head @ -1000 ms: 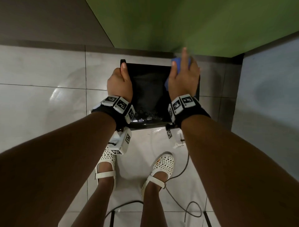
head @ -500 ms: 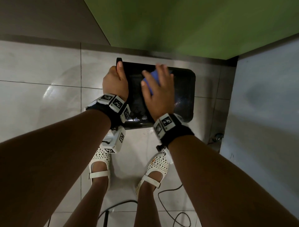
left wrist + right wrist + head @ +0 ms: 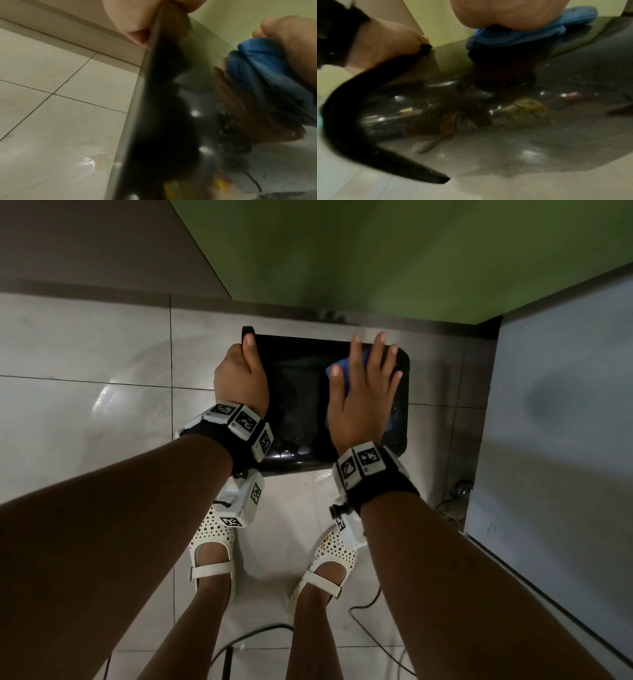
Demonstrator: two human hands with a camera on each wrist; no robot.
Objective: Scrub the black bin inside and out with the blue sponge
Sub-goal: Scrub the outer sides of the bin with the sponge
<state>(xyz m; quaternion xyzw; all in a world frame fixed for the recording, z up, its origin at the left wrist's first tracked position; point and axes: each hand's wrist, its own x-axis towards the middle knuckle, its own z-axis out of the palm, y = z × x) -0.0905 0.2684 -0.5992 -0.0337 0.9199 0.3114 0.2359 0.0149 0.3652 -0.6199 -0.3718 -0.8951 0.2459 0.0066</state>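
- Black bin [image 3: 298, 392] at upper centre of the head view, on the pale tiled floor [image 3: 85, 412] just below the green wall [image 3: 394, 261]; broad glossy face turned up toward the camera, so whether that face is the inside or the outside cannot be told.
- Left hand [image 3: 239, 378] at the bin's left edge, fingers curled round that edge and thumb laid along it; fingertips hidden behind the rim.
- In the left wrist view, only the bulge of that hand [image 3: 137, 20] at top centre, cut off by the frame, pinching the dark edge of the bin [image 3: 154, 108], which runs as a blurred diagonal band down the middle.
- Right hand [image 3: 363, 392] flat on the right half of the bin, fingers straight and spread, pressing the blue sponge [image 3: 339, 368] against the black surface.
- Sponge mostly covered by the palm; just a blue corner visible between thumb and forefinger in the head view.
- More of the sponge [image 3: 522, 31] visible at upper right of the right wrist view, squashed under the heel of the hand [image 3: 505, 12]; view heavily blurred, with bright spots and smeared reflections on the wet-looking bin [image 3: 488, 108].
- Near lower rim of the bin hidden behind both wristbands.
- Grey panel at right edge, featureless.
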